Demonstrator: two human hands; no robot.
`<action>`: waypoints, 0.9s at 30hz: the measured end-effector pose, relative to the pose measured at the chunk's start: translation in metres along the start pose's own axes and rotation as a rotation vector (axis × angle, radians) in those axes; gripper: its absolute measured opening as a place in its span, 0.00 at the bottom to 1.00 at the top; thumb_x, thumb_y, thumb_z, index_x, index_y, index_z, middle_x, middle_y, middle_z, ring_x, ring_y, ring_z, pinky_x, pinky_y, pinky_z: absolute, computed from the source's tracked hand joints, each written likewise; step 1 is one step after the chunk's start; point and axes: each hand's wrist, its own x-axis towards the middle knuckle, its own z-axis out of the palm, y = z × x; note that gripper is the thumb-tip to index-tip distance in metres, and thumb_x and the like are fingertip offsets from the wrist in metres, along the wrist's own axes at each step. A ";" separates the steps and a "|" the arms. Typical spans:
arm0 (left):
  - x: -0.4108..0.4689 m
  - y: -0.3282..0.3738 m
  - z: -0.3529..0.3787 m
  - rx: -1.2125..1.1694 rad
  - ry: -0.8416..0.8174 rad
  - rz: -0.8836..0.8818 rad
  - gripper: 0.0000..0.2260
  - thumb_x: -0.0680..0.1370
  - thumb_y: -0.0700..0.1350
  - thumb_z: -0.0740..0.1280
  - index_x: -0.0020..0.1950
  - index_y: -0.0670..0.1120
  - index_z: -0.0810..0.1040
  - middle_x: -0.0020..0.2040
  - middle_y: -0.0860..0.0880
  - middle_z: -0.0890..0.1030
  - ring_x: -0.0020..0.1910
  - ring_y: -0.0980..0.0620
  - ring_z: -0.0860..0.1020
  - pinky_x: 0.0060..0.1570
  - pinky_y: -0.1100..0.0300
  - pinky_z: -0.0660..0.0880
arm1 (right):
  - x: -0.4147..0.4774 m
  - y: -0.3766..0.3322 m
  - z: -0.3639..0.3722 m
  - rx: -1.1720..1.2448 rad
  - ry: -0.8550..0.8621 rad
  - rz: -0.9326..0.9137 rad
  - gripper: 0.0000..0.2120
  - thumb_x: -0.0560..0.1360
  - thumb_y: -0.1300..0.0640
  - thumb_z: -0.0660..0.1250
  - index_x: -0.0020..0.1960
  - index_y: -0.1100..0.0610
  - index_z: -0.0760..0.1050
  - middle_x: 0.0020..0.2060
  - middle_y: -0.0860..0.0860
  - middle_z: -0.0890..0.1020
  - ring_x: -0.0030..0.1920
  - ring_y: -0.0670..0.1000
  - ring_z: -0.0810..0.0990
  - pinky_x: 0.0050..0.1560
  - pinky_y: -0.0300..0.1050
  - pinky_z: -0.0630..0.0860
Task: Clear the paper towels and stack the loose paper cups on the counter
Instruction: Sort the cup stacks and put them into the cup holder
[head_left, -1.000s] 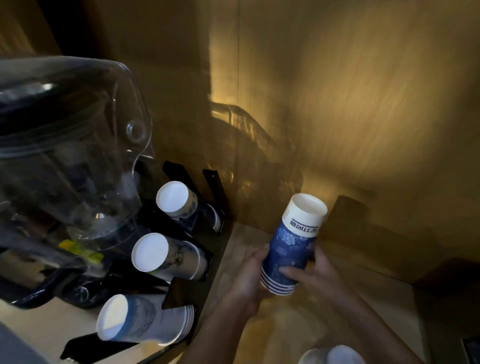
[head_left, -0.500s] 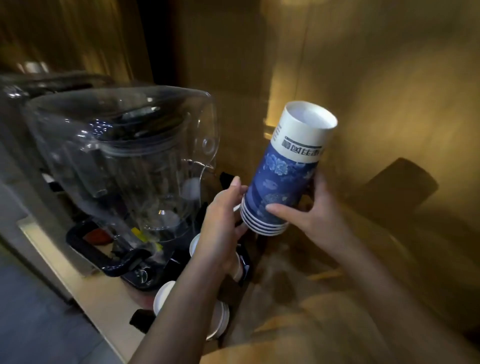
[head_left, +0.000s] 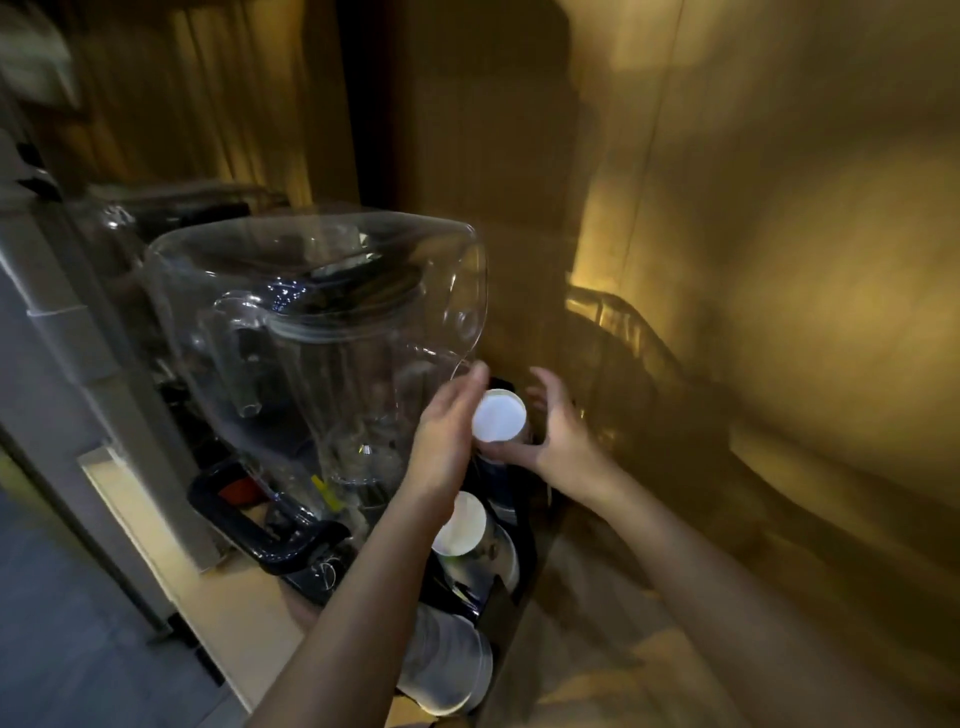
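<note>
A stack of blue paper cups (head_left: 498, 417) lies tilted with its white base toward me, at the top slot of a black cup rack (head_left: 511, 597). My left hand (head_left: 445, 441) presses against the stack's left side. My right hand (head_left: 563, 439) cradles it from the right, thumb underneath and fingers spread above. Most of the blue sleeve is hidden between my hands. Two more cup stacks rest in the rack below, one in the middle (head_left: 461, 526) and one at the bottom (head_left: 448, 662). No paper towels are in view.
A blender with a clear plastic cover (head_left: 322, 332) stands just left of the rack on a black base (head_left: 270, 540). The wooden counter (head_left: 597, 649) runs to the right, and wooden walls (head_left: 779, 312) close in behind and to the right.
The cup stack went from upright in the air down and tipped over into the rack's top slot. Both hands moved with it toward the rack.
</note>
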 end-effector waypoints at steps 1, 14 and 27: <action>0.000 -0.005 -0.001 0.177 0.049 0.070 0.18 0.75 0.54 0.66 0.63 0.48 0.76 0.57 0.48 0.81 0.58 0.47 0.79 0.51 0.57 0.76 | 0.001 0.000 0.001 -0.020 0.001 0.009 0.41 0.61 0.44 0.76 0.67 0.47 0.59 0.59 0.47 0.70 0.61 0.48 0.69 0.51 0.34 0.67; -0.025 -0.003 0.012 0.865 0.101 0.422 0.22 0.78 0.51 0.63 0.70 0.45 0.68 0.67 0.44 0.74 0.65 0.46 0.72 0.59 0.53 0.71 | -0.042 -0.008 -0.032 -0.271 -0.011 0.053 0.31 0.68 0.41 0.68 0.67 0.50 0.63 0.64 0.47 0.69 0.63 0.49 0.69 0.56 0.45 0.68; -0.140 -0.124 0.126 0.496 -0.492 -0.003 0.12 0.78 0.47 0.65 0.57 0.43 0.79 0.52 0.48 0.81 0.53 0.51 0.78 0.48 0.65 0.72 | -0.248 0.041 -0.139 -0.073 0.051 0.496 0.27 0.67 0.53 0.74 0.63 0.52 0.68 0.55 0.49 0.76 0.50 0.39 0.74 0.42 0.22 0.71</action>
